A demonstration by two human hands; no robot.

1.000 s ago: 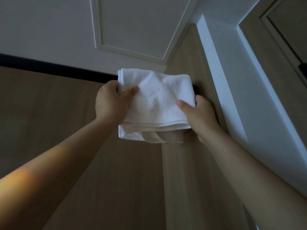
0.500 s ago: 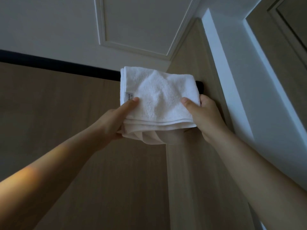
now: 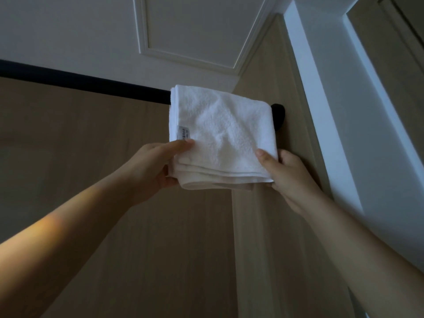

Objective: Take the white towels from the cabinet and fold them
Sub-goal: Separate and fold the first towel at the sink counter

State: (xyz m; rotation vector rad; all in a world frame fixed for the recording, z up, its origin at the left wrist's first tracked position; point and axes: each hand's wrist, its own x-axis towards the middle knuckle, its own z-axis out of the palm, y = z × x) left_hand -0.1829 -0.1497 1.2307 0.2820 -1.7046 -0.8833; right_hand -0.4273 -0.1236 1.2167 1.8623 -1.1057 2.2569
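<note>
White folded towel (image 3: 220,136) lay flat at the cabinet (image 3: 91,180) top, long axis crosswise; left hand (image 3: 158,164) and right hand (image 3: 286,175) pinched opposite near corners equally.

White towel (image 3: 221,131) nubby terry cloth; cabinet panels (image 3: 80,145) matt pale woodgrain; rail (image 3: 87,84) matt black

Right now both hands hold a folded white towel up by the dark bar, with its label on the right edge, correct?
Not quite: the head view shows the label on the left edge of the towel, just above the thumb of the left hand. The rest stands: it and the right hand hold the folded white towel up by the dark bar.
</note>
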